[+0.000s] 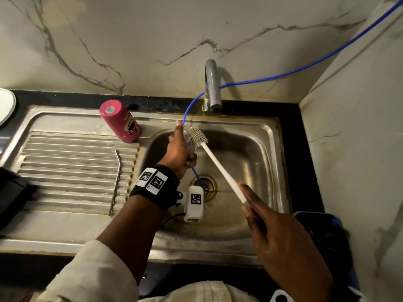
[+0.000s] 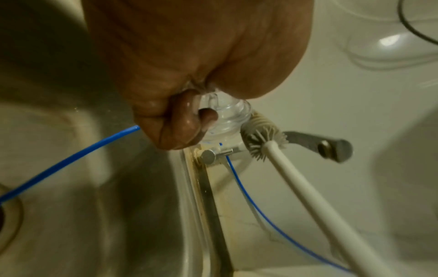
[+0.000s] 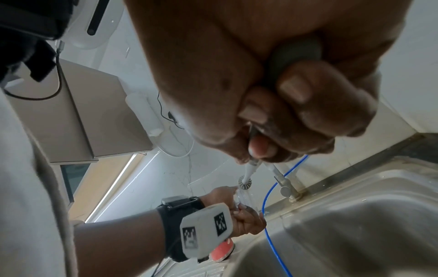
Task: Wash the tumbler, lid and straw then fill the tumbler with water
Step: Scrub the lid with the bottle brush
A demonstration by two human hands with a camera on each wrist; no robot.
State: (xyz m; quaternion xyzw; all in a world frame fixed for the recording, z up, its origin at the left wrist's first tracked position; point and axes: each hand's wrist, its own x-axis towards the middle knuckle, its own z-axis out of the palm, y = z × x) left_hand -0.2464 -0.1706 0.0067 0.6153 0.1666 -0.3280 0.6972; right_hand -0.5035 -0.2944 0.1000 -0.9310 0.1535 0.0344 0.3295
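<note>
Head view: the left hand [image 1: 178, 149] grips the clear lid [image 1: 189, 139] over the sink's [image 1: 270, 131] far-left corner; the brush [image 1: 199, 136] head touches it from the right, its handle running near-right into the curled right hand [image 1: 281, 243]. The pink tumbler [image 1: 120, 120] stands inverted and the straw [image 1: 115, 182] lies far-to-near on the worktop's left

Left wrist view: fingers [image 2: 187, 120] pinch the lid [image 2: 227, 116], bristles [image 2: 260, 135] against its rim

Right wrist view: the right hand [image 3: 272, 93] is clenched round the handle, brush pointing away

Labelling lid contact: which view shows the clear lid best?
Left wrist. The clear lid sits close up, pinched by the left hand, brush bristles touching its edge. Head view shows only a thin transparent sliver beside the fingers. Right wrist shows it far off and faint.
</note>
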